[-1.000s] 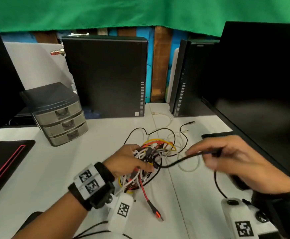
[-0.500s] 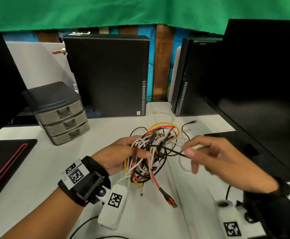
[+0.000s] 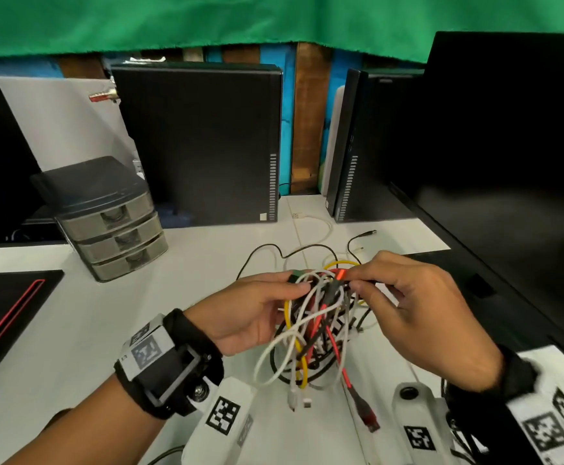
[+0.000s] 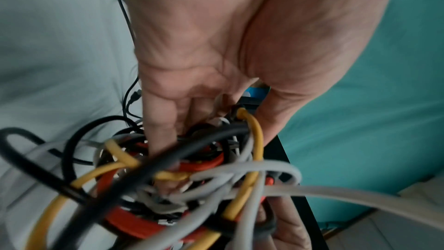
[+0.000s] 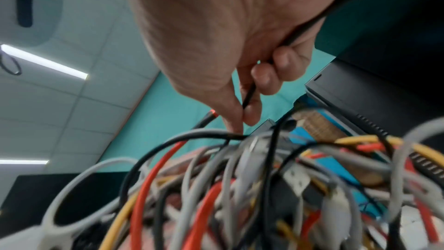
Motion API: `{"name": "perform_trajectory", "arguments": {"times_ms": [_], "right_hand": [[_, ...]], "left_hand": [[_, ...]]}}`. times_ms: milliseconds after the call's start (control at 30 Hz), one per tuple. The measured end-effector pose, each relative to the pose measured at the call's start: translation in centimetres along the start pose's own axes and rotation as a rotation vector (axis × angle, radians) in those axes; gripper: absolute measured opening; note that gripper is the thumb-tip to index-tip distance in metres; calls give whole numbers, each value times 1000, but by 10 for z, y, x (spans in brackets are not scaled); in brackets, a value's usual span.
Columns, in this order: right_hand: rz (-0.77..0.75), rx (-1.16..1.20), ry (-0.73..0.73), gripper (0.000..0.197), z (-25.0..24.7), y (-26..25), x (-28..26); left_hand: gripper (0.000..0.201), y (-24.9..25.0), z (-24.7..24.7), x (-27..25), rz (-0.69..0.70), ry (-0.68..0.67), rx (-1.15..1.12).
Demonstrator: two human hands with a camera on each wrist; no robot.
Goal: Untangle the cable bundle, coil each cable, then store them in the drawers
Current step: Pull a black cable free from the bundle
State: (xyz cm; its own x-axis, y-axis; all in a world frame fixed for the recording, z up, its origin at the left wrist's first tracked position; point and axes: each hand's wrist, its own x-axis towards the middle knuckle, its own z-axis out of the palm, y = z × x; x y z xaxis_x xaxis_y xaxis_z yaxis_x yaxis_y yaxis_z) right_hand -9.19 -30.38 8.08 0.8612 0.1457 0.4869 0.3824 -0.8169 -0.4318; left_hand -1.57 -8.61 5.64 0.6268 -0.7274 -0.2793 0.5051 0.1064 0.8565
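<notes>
Step in hand: untangling. Nothing is coiled yet, nothing stored.

1. Your left hand [image 3: 257, 313], nearest you: its grip is closed on the cable bundle [image 3: 317, 330], fingers pushed in among the strands, as the left wrist view shows. It carries the bundle raised off the worktop [image 3: 72, 330].
2. Cable bundle: white, black, yellow and red cables knotted together between your two hands. A red cable [image 3: 351, 384] hangs out below with its plug end down near the worktop; white plug ends dangle beside it.
3. Your right hand [image 3: 418, 313]: its grip pinches a thin black cable [image 5: 250, 92] at the top of the knot, thumb against fingertip; the same cable runs on under the curled fingers.
4. Loose ends on the worktop beyond the bundle: a white cable [image 3: 320, 223] and a black lead [image 3: 357, 236], both trailing back toward the knot.
5. Drawers [image 3: 116, 243], far left on the worktop, well apart from the bundle: three, all closed.
6. Computer towers [image 3: 200, 146] at the back.

Next move, as a judgement: hold the bundle steady with your left hand and follow the black cable through its crossings with your right. Feed its end back through the loops; a hard pull will likely tighten the knot.
</notes>
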Motion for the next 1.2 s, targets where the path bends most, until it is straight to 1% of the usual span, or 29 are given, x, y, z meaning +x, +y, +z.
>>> {"name": "perform_trajectory", "arguments": {"times_ms": [100,167,200,300,367,433,500,567,633,733,833,900,967,1033,1133,1200], "right_hand": [[-85,-19,-29,15,12,-10,-2],[-89,7,-43,15,16,-11,-2],[-57,40,-44,14,14,-9,-1],[117,214,-55,17,0,4,3],[169,265,-53,10,-10,13,5],[171,269,-26,14,-16,21,7],[139,278,-6,15,-13,21,9],[82,283,-58,14,-1,13,8],[48,294,-114,13,9,5,6],[109,366,-131,14,1,13,9],[188,442,-59,14,-13,34,11],[196,435,-31,16,-14,39,12],[184,434,-35,20,-7,36,13],[135,426,-61,20,7,27,13],[30,286,-99,20,31,14,6],[-12,236,-129,21,40,8,2]], "left_hand": [[47,-2,4,0,17,-8,37],[45,-2,4,-1,31,-12,48],[45,-2,3,-1,38,-10,42],[47,0,-2,-2,56,7,-2],[50,2,-6,-2,67,18,-19],[57,3,-8,-1,74,12,-21],[65,1,-6,0,78,6,-18],[68,-4,-2,2,89,-7,-15],[64,-8,2,2,104,-13,-28],[62,-7,-3,2,142,53,-52],[62,0,-13,-1,176,131,-69],[61,4,-15,-2,171,135,-41],[60,6,-14,-4,144,106,-2],[61,4,-10,-5,108,71,66],[63,-2,-8,-5,66,17,236],[62,-3,-7,-7,39,-20,315]]}}
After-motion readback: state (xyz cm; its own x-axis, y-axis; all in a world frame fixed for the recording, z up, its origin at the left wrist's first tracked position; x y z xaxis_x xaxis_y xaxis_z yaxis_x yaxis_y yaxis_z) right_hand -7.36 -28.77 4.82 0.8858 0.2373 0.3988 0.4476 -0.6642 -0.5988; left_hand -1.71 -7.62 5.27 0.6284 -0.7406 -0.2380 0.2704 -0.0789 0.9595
